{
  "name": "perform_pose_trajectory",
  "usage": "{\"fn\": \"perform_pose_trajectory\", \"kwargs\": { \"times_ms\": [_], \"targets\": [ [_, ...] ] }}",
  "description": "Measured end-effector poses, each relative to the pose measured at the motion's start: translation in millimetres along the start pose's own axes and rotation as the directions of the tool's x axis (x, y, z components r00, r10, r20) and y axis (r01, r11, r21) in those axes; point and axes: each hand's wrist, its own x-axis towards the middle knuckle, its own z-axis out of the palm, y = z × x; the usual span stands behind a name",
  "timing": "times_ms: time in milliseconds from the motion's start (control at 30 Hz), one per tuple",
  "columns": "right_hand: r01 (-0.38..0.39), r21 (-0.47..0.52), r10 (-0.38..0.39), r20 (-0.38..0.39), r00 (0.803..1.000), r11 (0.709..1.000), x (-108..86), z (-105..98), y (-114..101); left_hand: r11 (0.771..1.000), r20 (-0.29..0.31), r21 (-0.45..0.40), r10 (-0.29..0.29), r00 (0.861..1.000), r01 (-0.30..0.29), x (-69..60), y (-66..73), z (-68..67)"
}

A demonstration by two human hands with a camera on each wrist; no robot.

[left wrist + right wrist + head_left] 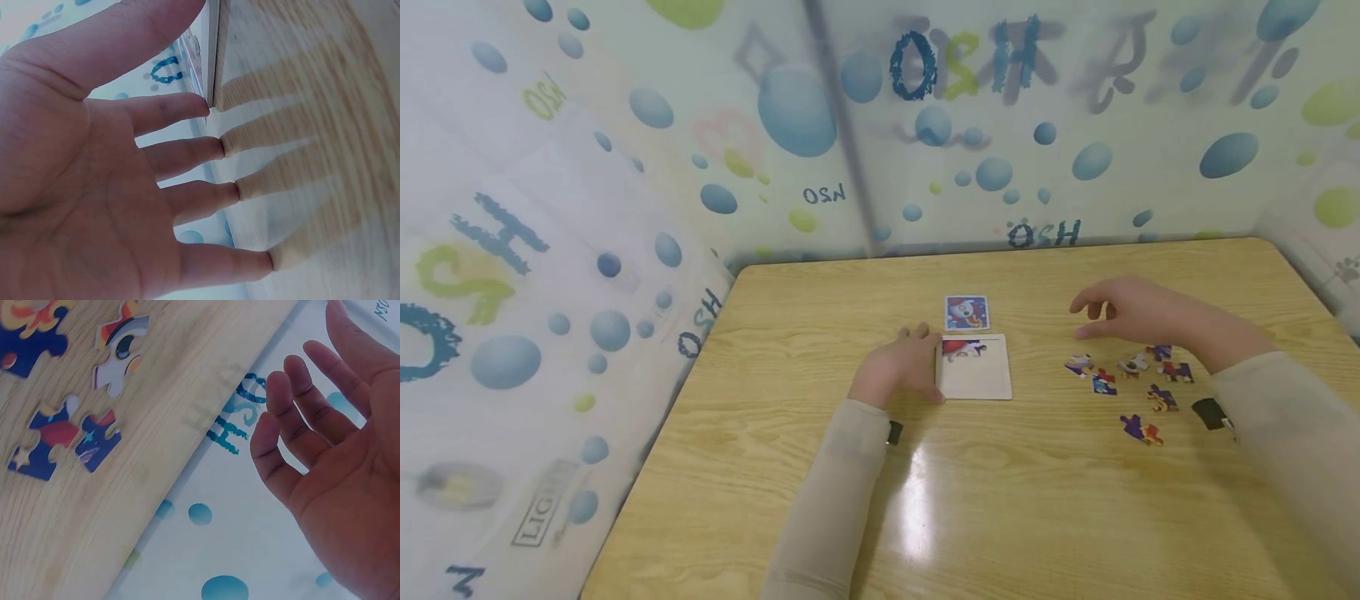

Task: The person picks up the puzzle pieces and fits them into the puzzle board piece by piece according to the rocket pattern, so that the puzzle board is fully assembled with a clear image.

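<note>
A white puzzle tray point(977, 379) lies on the table, a few joined pieces point(958, 348) along its upper left. The left hand point(901, 367) touches the tray's left edge with thumb and index finger; in the left wrist view its fingers point(194, 197) are spread and fairly straight, fingertips on the wood beside the tray edge point(214, 56). Above the loose puzzle pieces point(1133, 364) hovers the right hand point(1138, 310), holding nothing, its fingers point(315, 412) loosely bent in the right wrist view, where several pieces point(119, 353) lie apart on the wood.
A small picture card point(967, 312) of a white cartoon dog lies just behind the tray. More pieces point(1141, 430) lie nearer the table's front right. The wooden table point(760, 358) meets a patterned wall point(925, 192) behind and at the left.
</note>
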Motion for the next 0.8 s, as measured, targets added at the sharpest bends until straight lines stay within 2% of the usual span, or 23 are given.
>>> {"fn": "perform_pose_trajectory", "kwargs": {
  "times_ms": [300,500,633,800],
  "targets": [
    [-0.019,-0.004,0.019,-0.036,0.999,1.000,-18.4,-4,21,1.000,0.005,0.002,-0.001,1.000,0.001,0.6,0.4,-0.8],
    [-0.038,-0.041,0.035,-0.069,0.997,0.998,-35.0,-6,35,1.000,0.006,0.007,-0.005,1.000,0.005,0.7,0.2,-0.6],
    [-0.063,-0.055,0.059,-0.086,0.995,0.996,-43.6,-2,49,1.000,0.007,0.005,-0.011,1.000,0.011,0.9,0.2,-0.1],
    [-0.111,-0.019,0.109,-0.070,0.992,0.994,-49.9,6,67,1.000,0.010,-0.005,-0.013,1.000,0.013,0.9,-0.1,0.4]
  ]
}}
